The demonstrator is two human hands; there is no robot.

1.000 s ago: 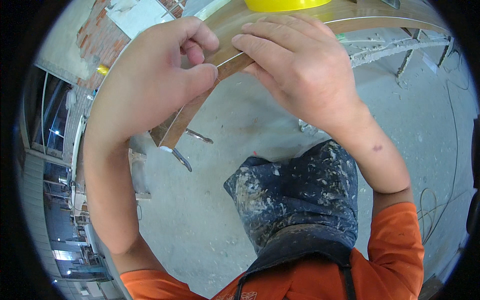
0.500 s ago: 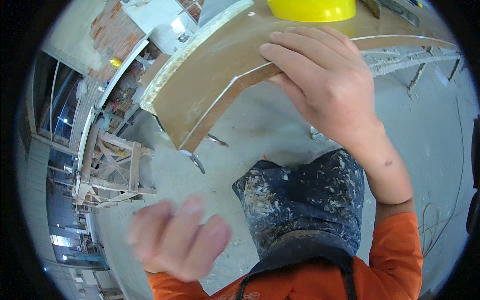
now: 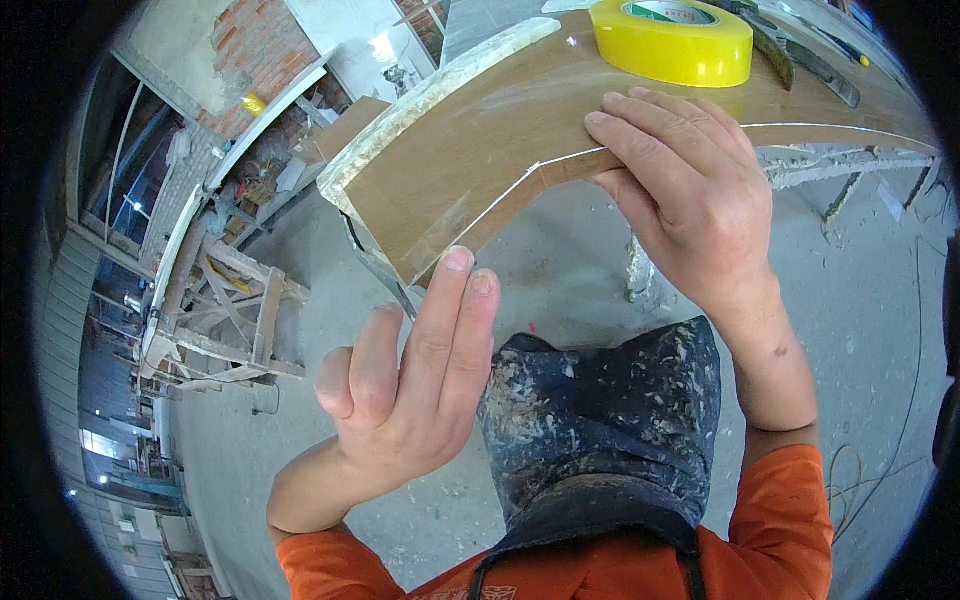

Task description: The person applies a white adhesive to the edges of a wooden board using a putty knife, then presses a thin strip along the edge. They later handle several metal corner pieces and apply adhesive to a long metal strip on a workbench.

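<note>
A brown, smooth-faced curved board with a white line along its near edge spans the upper middle. My right hand grips that edge, fingers flat on top and thumb below. My left hand is at the board's near left end, its two longest fingers stretched out with their tips at the edge, the others half bent. Nothing shows in its grasp. A roll of yellow tape lies on the board beyond my right hand. Beneath the board's left corner hangs a curved metal piece, partly behind my left fingers.
Metal hand tools lie on the board to the right of the tape. A wooden trestle stands at the left, near a cluttered shelf. Rough plaster-coated supports show beneath the board at right. A cable lies on the floor.
My left hand has risen from low in front of me to the board's edge, two fingers extending. The board and tape appear further right and lower in view. My right hand keeps its hold.
</note>
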